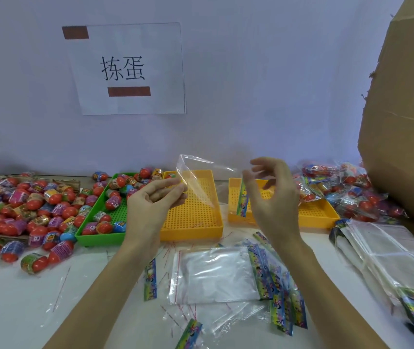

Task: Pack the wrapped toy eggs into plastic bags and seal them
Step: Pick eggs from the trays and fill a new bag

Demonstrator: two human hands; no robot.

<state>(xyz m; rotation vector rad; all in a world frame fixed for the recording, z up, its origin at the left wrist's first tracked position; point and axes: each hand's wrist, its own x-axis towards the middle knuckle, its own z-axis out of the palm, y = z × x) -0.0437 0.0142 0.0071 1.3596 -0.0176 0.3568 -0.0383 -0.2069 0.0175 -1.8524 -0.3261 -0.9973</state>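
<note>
I see both hands raised at the centre of the frame over the white surface (24, 293). My left hand (150, 197) has its grip pinching one edge of a clear plastic bag (196, 182), thumb and fingertips closed on the film, so the bag hangs in the air above the middle yellow tray (193, 233). My right hand (271, 197) is at the bag's other end, near its coloured header strip (243, 200); its fingers are loosely curled, and I cannot tell whether that grip actually holds the strip or only hovers beside it. The wrapped toy eggs (24, 205) lie heaped at the left of the frame, some loose on the surface and some in the green tray (100, 238) just left of the yellow one. A second yellow tray (314, 217) sits right of centre behind my right hand. Filled bags of eggs (347, 192) are piled at the right, against a cardboard box (402, 122). Empty bags (216, 275) lie flat at lower centre, and a bundled stack of bags (389, 255) sits at lower right. A paper sign (128, 69) hangs on the wall at upper left.
</note>
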